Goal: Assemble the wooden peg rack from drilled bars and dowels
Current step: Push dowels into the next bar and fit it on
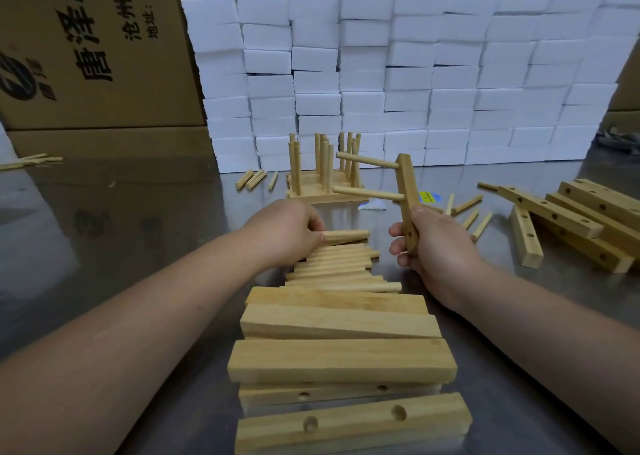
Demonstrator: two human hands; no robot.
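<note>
My right hand (436,246) grips the lower end of a drilled bar (408,191), held upright. Two dowels (367,162) stick out of the bar to the left, one above the other. My left hand (287,233) rests on a pile of loose dowels (332,264) and pinches the top dowel (346,236) at its left end. In front of me lies a stack of drilled bars (339,357). A finished peg rack (325,170) with several upright dowels stands behind the hands.
More drilled bars (581,222) are heaped at the right. Loose dowels (471,212) lie beside them, and short ones (252,179) left of the rack. A wall of white foam blocks (415,73) and cardboard boxes (86,56) close off the back of the metal table (138,212).
</note>
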